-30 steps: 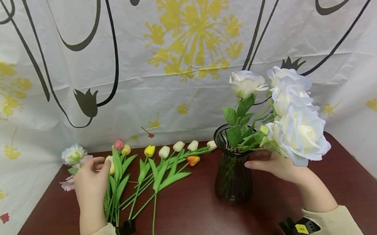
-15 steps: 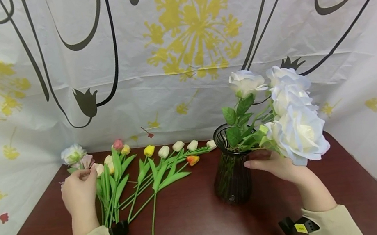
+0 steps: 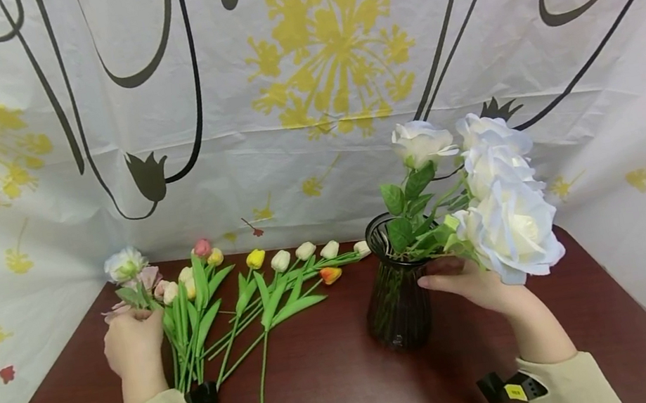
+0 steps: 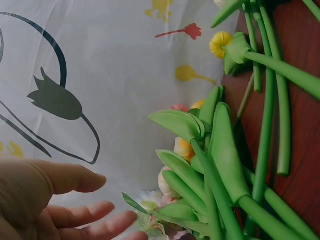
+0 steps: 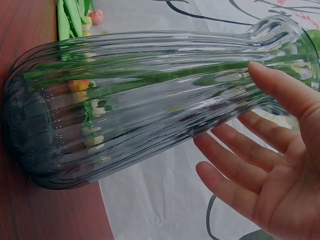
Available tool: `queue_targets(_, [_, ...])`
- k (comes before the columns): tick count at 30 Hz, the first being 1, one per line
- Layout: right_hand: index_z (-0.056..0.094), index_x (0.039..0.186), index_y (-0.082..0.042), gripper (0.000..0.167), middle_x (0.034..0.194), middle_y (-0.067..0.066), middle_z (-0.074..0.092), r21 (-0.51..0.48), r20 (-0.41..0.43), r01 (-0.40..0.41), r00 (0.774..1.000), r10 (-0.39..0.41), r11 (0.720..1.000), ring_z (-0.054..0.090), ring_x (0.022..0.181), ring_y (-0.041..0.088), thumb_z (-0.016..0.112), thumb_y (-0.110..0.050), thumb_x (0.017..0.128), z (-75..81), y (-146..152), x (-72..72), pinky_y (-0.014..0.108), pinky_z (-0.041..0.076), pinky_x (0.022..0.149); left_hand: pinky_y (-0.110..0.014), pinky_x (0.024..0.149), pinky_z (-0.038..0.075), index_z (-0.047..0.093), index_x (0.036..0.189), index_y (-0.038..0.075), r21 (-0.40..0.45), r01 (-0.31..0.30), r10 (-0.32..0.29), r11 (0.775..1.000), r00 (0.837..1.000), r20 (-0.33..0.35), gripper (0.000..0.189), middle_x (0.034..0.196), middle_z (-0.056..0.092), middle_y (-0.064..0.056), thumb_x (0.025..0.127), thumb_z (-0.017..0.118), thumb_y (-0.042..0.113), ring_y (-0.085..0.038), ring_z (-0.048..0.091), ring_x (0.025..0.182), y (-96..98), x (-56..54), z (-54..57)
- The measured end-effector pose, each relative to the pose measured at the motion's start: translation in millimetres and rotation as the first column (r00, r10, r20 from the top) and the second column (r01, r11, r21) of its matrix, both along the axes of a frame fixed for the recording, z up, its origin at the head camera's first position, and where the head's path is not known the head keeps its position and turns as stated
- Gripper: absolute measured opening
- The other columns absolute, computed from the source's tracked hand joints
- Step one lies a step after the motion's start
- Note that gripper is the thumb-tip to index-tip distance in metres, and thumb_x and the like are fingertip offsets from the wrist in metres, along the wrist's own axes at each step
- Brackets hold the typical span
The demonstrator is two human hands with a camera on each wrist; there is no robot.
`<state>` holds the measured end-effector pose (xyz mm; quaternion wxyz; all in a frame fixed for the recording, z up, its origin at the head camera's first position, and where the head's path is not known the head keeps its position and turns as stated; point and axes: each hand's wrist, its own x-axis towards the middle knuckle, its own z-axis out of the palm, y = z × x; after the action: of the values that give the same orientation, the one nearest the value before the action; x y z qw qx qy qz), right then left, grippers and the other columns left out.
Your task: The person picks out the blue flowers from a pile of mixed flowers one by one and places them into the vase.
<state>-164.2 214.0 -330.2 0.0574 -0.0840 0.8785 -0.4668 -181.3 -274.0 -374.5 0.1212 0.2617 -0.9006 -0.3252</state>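
In the head view my left hand [image 3: 135, 343] is at the left bundle of flowers, fingertips right at a pale pink bloom [image 3: 117, 310]. The left wrist view shows its thumb and fingers apart, near a thin green leaf [image 4: 134, 203], with nothing between them. Green tulip stems [image 4: 220, 195] lie beside it. A dark, ribbed glass vase [image 3: 400, 306] stands upright on the table. My right hand [image 3: 475, 286] holds it below the rim, thumb on the near side and fingers behind. Large white-blue roses [image 3: 516, 229] lean out of the vase to the right, over that hand.
Several tulips, among them a yellow tulip [image 3: 256, 259], a white tulip [image 3: 281, 260] and an orange tulip [image 3: 331, 275], lie on the dark red table [image 3: 341, 384] between the hands. A white-green flower [image 3: 125, 264] rests at the back left. A patterned white curtain [image 3: 254, 99] hangs behind.
My left hand has moved left and toward me, off the pale tulips to the pink blooms, uncovering tulip heads beside it. The right hand and the vase stay put.
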Motion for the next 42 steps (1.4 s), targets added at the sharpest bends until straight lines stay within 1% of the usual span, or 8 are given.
queue_targets(4, [0.057,0.122,0.008,0.051,0.123,0.022,0.058,-0.004,0.008,-0.001,1.000,0.001,1.000,0.054,0.114,0.037,0.069,-0.029,0.089,-0.7,0,-0.3,0.046,0.048,0.088,-0.056,0.068,0.045,0.065,0.095,-0.007,0.010,0.008,-0.009,1.000,0.998,0.066,0.037,0.103,0.059,-0.034,0.090,0.054,0.028,-0.052,0.055,0.091,-3.3,-0.1,-4.0])
queue_targets(10, [0.057,0.122,0.007,0.052,0.124,0.022,0.057,0.009,0.000,0.006,1.000,-0.006,1.000,0.054,0.114,0.037,0.069,-0.030,0.088,-1.8,1,-0.7,0.046,0.048,0.087,-0.055,0.064,0.047,0.057,0.102,-0.015,0.054,0.000,-0.009,0.999,0.985,0.171,0.047,0.107,0.053,-0.040,0.087,0.053,0.029,-0.054,0.053,0.095,-5.6,-0.5,-8.4])
queue_targets(14, [0.057,0.123,0.007,0.053,0.125,0.022,0.056,0.015,-0.001,0.008,1.000,-0.008,1.000,0.053,0.114,0.037,0.069,-0.030,0.088,-1.6,1,-0.4,0.046,0.048,0.087,-0.053,0.059,0.048,0.058,0.095,-0.013,0.052,0.009,-0.017,0.999,0.985,0.171,0.043,0.100,0.055,-0.037,0.085,0.054,0.029,-0.052,0.055,0.092,-5.9,-1.2,-11.7])
queue_targets(21, [0.059,0.121,0.006,0.050,0.124,0.022,0.057,0.009,-0.002,0.008,1.000,-0.008,1.000,0.054,0.114,0.037,0.069,-0.030,0.088,-0.4,0,0.7,0.046,0.048,0.087,-0.050,0.056,0.047,0.057,0.086,-0.006,0.047,0.009,-0.017,0.999,0.986,0.165,0.036,0.079,0.058,-0.025,0.084,0.059,0.030,-0.048,0.057,0.085,-6.4,-0.7,-16.1])
queue_targets(29, [0.058,0.121,0.007,0.050,0.126,0.023,0.055,-0.003,0.005,0.009,1.000,-0.009,1.000,0.053,0.114,0.037,0.069,-0.029,0.088,0.0,0,0.8,0.046,0.048,0.087,-0.044,0.052,0.046,0.058,0.075,-0.003,0.074,0.025,-0.039,0.997,0.981,0.188,0.032,0.058,0.058,-0.011,0.086,0.058,0.027,-0.037,0.058,0.068,-5.5,2.9,-19.9])
queue_targets(34, [0.057,0.122,0.008,0.050,0.124,0.023,0.056,-0.001,0.012,0.002,1.000,-0.002,1.000,0.054,0.113,0.037,0.068,-0.028,0.089,-0.5,0,1.1,0.046,0.048,0.086,-0.042,0.050,0.045,0.060,0.067,0.001,0.080,0.039,-0.053,0.996,0.982,0.183,0.032,0.054,0.058,-0.008,0.087,0.060,0.026,-0.032,0.057,0.061,-4.9,3.7,-22.0])
queue_targets(38, [0.056,0.122,0.009,0.050,0.123,0.024,0.056,0.000,0.010,0.000,1.000,0.000,1.000,0.054,0.112,0.038,0.067,-0.028,0.089,-1.0,0,0.9,0.047,0.048,0.086,-0.042,0.048,0.045,0.058,0.063,0.003,0.073,0.030,-0.043,0.997,0.983,0.177,0.032,0.054,0.057,-0.008,0.086,0.060,0.025,-0.033,0.056,0.062,-4.4,3.7,-21.6])
queue_targets(42, [0.057,0.121,0.008,0.050,0.124,0.023,0.056,-0.003,0.012,0.013,1.000,-0.013,1.000,0.054,0.113,0.037,0.068,-0.028,0.089,-1.6,0,0.3,0.046,0.048,0.087,-0.042,0.048,0.044,0.055,0.060,0.005,0.068,0.021,-0.033,0.997,0.983,0.180,0.032,0.061,0.056,-0.013,0.086,0.060,0.024,-0.036,0.056,0.066,-3.8,3.5,-20.2])
